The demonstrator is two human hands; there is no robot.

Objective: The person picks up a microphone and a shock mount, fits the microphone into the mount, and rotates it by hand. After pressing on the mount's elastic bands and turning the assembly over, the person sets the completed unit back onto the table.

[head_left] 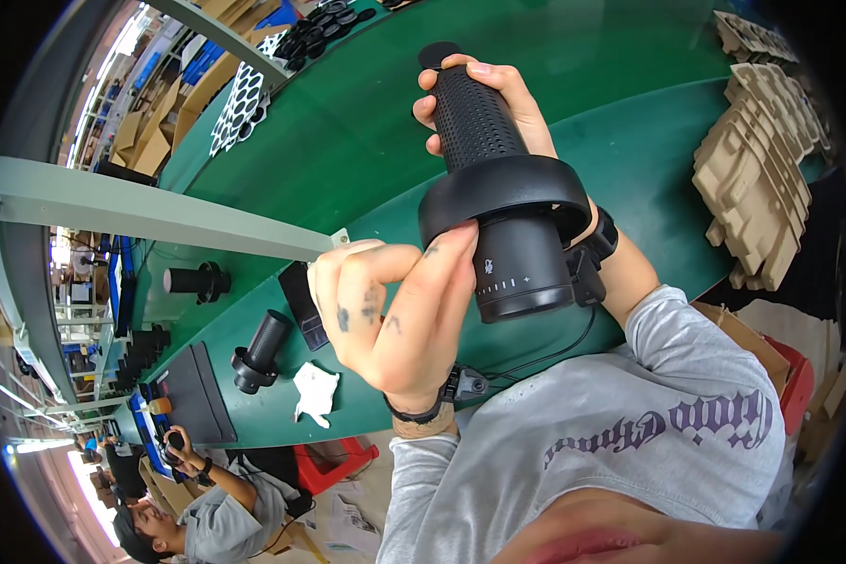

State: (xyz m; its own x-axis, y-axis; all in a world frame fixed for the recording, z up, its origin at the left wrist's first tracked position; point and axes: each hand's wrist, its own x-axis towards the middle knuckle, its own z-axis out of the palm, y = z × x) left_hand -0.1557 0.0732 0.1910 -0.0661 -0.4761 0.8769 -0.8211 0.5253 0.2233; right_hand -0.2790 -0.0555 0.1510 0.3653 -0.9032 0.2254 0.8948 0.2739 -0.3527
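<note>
A black microphone (pixel 526 263) is held up in front of me over the green bench, its perforated mesh body (pixel 479 122) pointing away. A wide black ring mount (pixel 508 183) surrounds its middle. My right hand (pixel 517 94) is wrapped around the far mesh part. My left hand (pixel 395 310) is closed in a pinch, its fingertips at the ring's lower left edge, against the smooth near part. Whatever is between those fingertips is hidden. Beyond the microphone's far end shows a round black flat piece (pixel 439 54).
More ringed microphones (pixel 263 348) lie left on the bench (pixel 630 141), near a white cloth (pixel 317 393) and a dark flat box (pixel 303 305). A metal beam (pixel 169 211) crosses at left. Cardboard trays (pixel 752 179) are stacked right. A co-worker (pixel 226 508) sits lower left.
</note>
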